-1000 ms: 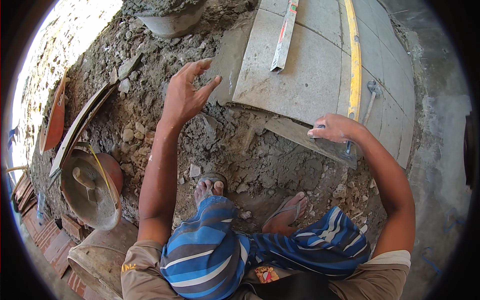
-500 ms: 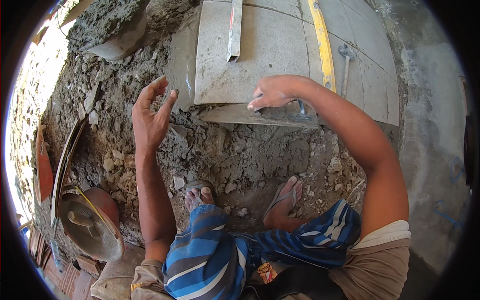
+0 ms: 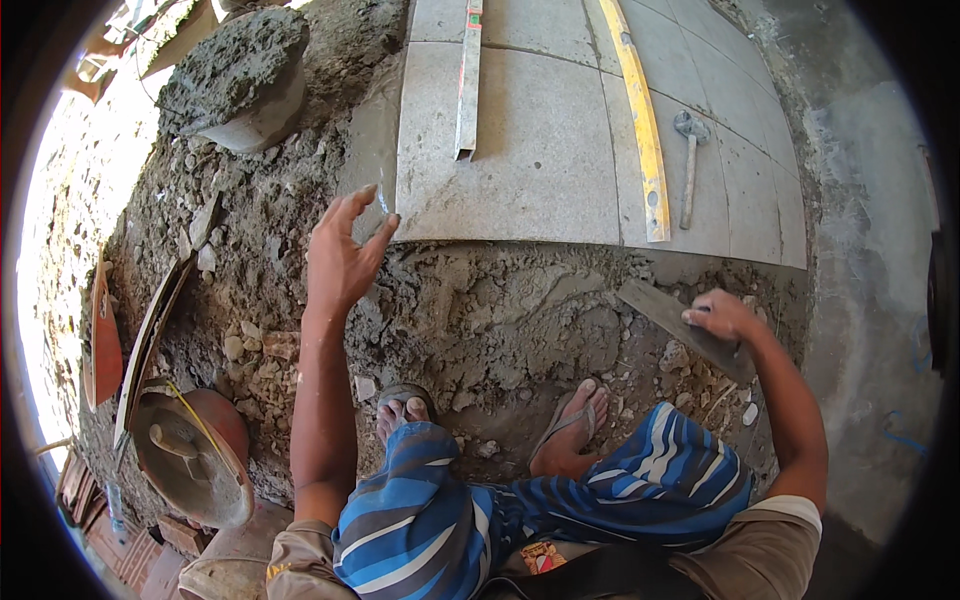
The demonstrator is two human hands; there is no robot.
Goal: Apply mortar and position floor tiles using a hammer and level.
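Gripping a flat rectangular trowel (image 3: 665, 316), the right hand (image 3: 722, 316) has its fingers closed around a handle that they mostly hide. The trowel slants over the right-hand end of a rough bed of wet mortar (image 3: 500, 310), its far end pointing up and left toward the grey tiles, its near end over loose stones; whether the blade touches anything cannot be told. The left hand (image 3: 345, 255) holds nothing, its fingers parted from the thumb in a loose curve, near the closest left corner of a large tile (image 3: 540, 150). On that tile lies a slim metal bar (image 3: 468, 90); to the right, a yellow spirit level (image 3: 649, 160) lies lengthwise along the tiles, with a mallet (image 3: 689, 180) just beside it. At upper left stands a bucket (image 3: 265, 125) heaped with grey mortar. Lower on the left, a tilted reddish basin (image 3: 225, 420) contains a tool with a rounded handle (image 3: 172, 441). The person's sandalled feet (image 3: 572, 430) rest on the dirt just short of the mortar, below blue striped clothing (image 3: 410, 500). Grey concrete floor (image 3: 870, 230) runs along the right side.
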